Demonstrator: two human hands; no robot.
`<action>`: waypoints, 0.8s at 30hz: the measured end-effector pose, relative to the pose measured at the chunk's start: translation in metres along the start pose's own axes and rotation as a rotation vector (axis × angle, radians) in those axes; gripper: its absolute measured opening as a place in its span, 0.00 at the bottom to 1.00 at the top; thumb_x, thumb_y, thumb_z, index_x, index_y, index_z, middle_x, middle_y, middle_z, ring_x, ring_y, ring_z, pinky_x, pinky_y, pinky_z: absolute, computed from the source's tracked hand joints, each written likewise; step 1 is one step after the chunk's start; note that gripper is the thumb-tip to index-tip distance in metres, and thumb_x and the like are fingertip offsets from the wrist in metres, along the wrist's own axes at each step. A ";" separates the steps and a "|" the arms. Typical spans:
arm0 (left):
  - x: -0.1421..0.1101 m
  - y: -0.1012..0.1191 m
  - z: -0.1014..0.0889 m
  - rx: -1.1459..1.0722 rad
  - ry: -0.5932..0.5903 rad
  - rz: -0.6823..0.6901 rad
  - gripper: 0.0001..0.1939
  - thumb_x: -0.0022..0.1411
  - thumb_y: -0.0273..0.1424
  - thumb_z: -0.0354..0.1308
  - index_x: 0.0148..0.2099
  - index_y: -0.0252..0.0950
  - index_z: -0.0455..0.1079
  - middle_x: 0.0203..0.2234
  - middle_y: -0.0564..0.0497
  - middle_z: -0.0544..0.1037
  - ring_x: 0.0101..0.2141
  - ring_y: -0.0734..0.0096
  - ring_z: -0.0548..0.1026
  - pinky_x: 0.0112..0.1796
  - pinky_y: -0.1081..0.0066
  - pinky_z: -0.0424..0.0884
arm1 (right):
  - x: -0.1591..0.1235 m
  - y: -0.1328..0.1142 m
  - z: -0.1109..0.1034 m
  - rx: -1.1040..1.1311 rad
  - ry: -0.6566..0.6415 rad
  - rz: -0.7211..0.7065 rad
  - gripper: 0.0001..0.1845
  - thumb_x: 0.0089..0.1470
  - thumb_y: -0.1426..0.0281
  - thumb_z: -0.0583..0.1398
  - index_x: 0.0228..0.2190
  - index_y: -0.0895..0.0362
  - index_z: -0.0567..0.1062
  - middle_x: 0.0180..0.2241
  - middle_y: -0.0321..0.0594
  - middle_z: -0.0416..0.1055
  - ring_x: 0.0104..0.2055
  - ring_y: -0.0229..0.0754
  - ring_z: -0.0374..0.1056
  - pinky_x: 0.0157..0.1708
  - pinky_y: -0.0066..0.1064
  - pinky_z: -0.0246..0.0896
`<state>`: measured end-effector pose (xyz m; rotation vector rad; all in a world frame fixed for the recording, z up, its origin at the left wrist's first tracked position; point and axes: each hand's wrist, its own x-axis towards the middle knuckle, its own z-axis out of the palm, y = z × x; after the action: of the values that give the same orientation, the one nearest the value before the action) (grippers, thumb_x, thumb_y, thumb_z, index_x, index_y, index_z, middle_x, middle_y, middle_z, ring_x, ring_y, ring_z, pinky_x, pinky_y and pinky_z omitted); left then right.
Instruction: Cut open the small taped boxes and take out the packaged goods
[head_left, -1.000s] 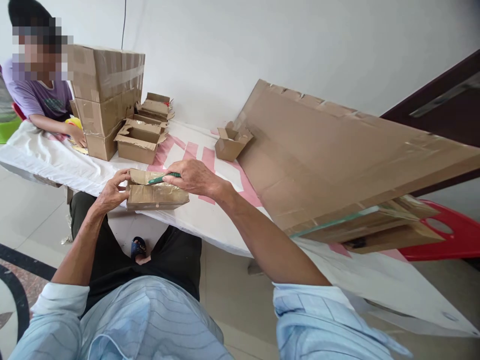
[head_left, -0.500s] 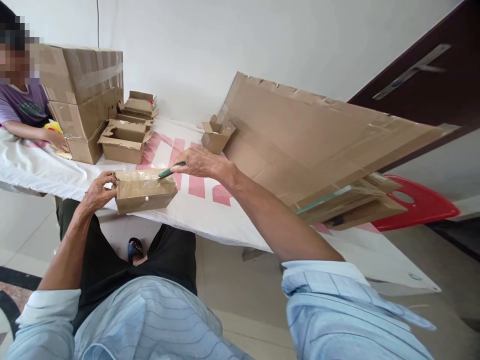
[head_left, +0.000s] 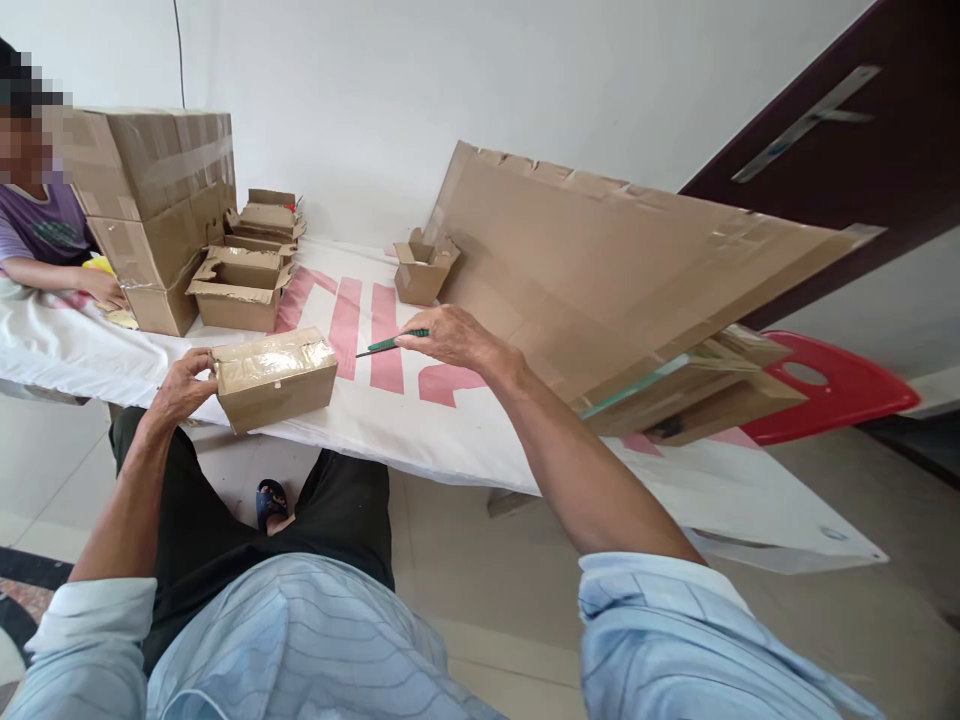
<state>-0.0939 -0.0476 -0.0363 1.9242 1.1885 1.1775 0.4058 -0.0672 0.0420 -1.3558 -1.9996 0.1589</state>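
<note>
On the table's near edge sits a small taped cardboard box (head_left: 276,390), its top covered with shiny clear tape. My left hand (head_left: 180,388) is closed on the left end of this box, the thumb and fingers at its corner. In my right hand (head_left: 454,338) is a slim green-handled tool (head_left: 390,343) with a thin metal tip. That tip points left and is apart from the box, over the red-printed white cloth. Whether the tip is a blade or a shaft is too small to tell.
Stacked large boxes (head_left: 161,215) stand at the left, beside open small boxes (head_left: 236,300). One open small box (head_left: 422,270) is at the back, next to a large leaning cardboard sheet (head_left: 600,270). A red stool (head_left: 847,385) stands right. Another person (head_left: 45,235) sits far left.
My right hand has drawn the green-handled tool off the box top, to the right. My left hand still grips the box, now turned and tilted slightly.
</note>
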 end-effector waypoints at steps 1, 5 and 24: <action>-0.001 0.000 -0.001 -0.003 -0.002 0.001 0.17 0.54 0.47 0.79 0.33 0.41 0.82 0.55 0.43 0.84 0.60 0.45 0.81 0.69 0.51 0.72 | -0.006 0.009 -0.001 0.003 -0.009 0.018 0.16 0.61 0.53 0.72 0.29 0.51 0.88 0.28 0.37 0.82 0.32 0.45 0.71 0.35 0.37 0.60; 0.000 0.001 0.001 -0.035 -0.033 0.026 0.17 0.56 0.48 0.78 0.36 0.41 0.84 0.59 0.42 0.84 0.65 0.43 0.78 0.71 0.50 0.69 | -0.036 0.031 0.026 0.082 0.065 0.117 0.15 0.65 0.56 0.67 0.39 0.53 0.88 0.37 0.42 0.85 0.39 0.49 0.76 0.41 0.38 0.66; 0.006 0.004 0.004 0.002 -0.134 0.054 0.31 0.62 0.60 0.74 0.57 0.44 0.89 0.71 0.38 0.76 0.77 0.37 0.67 0.76 0.46 0.65 | -0.071 -0.021 0.181 0.650 0.161 0.314 0.34 0.70 0.38 0.59 0.58 0.52 0.82 0.55 0.49 0.83 0.53 0.53 0.79 0.49 0.44 0.79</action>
<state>-0.0875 -0.0446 -0.0322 2.0149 1.0737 1.0568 0.2940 -0.0872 -0.1172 -1.1855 -1.4053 0.7482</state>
